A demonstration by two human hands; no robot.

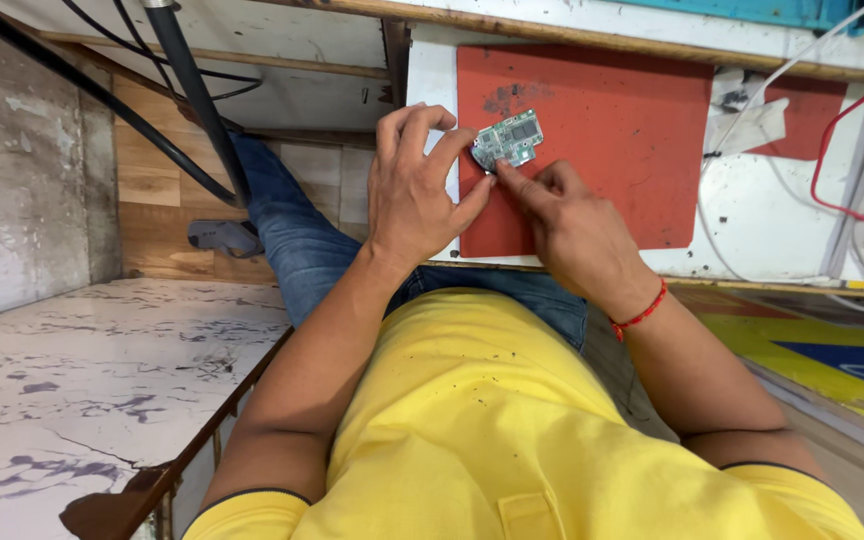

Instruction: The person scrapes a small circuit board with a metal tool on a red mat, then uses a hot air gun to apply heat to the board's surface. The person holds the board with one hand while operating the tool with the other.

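Observation:
A small green circuit board (510, 138) with metal shields is held over the left part of a red work mat (612, 140). My left hand (417, 190) pinches the board's left edge between fingers and thumb. My right hand (562, 215), with a red thread at the wrist, touches the board's lower edge with its index finger and thumb. Whether the right hand holds a small tool is hidden.
The mat lies on a white bench (772, 225). White and red wires (832, 130) trail at the right. Black cables (187, 100) hang at the left above a wooden floor. A marbled surface (82, 370) sits lower left. My blue-jeaned knee (297, 230) is below the bench.

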